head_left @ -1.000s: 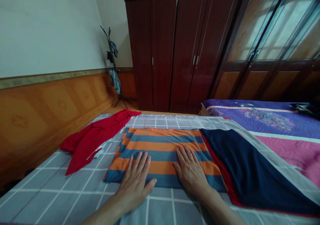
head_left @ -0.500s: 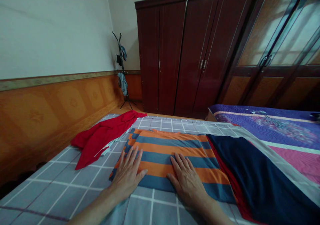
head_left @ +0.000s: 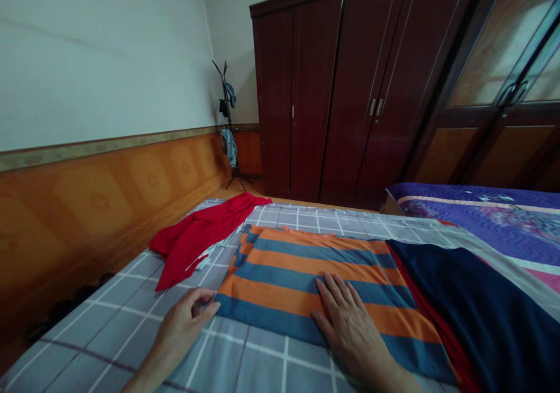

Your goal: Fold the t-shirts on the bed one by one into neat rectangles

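An orange and blue-grey striped shirt [head_left: 280, 270] lies folded flat on the grey checked bed sheet [head_left: 262, 352]. At its near left corner my left hand [head_left: 188, 317] has curled fingers, with thumb and forefinger pinched at the cloth's edge. My right hand [head_left: 347, 314] rests palm down on the middle of the shirt, fingers stretched out. Left of the shirt lies a crumpled red garment [head_left: 196, 235], with a bit of pale cloth [head_left: 210, 256] under it. A dark navy garment [head_left: 464, 294] with red cloth [head_left: 420, 299] beneath adjoins the shirt's right side.
Beyond the bed stand tall dark red wardrobes [head_left: 297, 101]. A coat rack [head_left: 230, 119] with hanging items is in the corner. Another bed with a purple cover [head_left: 437, 203] is at the right. A tiled orange wall panel [head_left: 131, 189] runs along the left.
My left hand has moved off the shirt's top to its near left corner, and its fingers have curled in. The right hand stays flat on the shirt. The view has turned slightly left.
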A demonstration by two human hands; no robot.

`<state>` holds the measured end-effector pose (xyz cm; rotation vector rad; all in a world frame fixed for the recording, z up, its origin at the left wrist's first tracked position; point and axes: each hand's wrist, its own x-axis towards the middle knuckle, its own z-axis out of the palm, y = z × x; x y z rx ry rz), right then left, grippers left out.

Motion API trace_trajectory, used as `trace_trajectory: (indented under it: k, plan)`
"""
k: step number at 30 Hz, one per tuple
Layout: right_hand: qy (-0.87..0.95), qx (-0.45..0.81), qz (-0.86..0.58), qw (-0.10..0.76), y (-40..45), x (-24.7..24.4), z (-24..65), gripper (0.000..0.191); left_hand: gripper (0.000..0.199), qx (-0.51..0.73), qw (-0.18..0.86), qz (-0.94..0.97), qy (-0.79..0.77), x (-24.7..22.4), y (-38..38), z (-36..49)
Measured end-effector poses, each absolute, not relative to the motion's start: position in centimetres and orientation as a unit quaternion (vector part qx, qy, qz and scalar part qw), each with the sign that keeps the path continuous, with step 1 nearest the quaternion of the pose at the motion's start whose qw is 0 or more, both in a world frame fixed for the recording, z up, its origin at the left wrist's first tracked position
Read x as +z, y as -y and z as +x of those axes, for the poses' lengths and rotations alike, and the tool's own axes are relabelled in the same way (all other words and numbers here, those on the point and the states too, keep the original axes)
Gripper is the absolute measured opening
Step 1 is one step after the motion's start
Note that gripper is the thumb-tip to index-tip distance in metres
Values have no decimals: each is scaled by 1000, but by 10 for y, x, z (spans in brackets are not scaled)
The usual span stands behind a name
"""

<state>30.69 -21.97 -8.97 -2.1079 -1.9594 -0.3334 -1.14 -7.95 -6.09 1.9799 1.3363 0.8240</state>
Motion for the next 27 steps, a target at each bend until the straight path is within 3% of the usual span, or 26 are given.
trace_trajectory:
  k: [5, 12, 15, 21, 27]
  plan:
    - [672, -121, -718, 133, 219, -94, 308, 57, 29, 338, 355, 725, -484, -51, 84, -3]
    - [674, -144, -711, 136, 220, -99, 310, 55, 34, 388, 544, 593, -449, -53, 83, 6]
    - [672, -150, -713, 135, 220, -99, 310, 55, 36, 368, 576, 588, -433, -59, 76, 7]
    - [679, -162, -704, 128, 220, -98, 311, 55, 38, 283, 522, 666, -451, -59, 60, -9]
    - [682, -165, -699, 141, 218, -97, 311, 55, 21, 174, 412, 767, -460, -46, 54, -17]
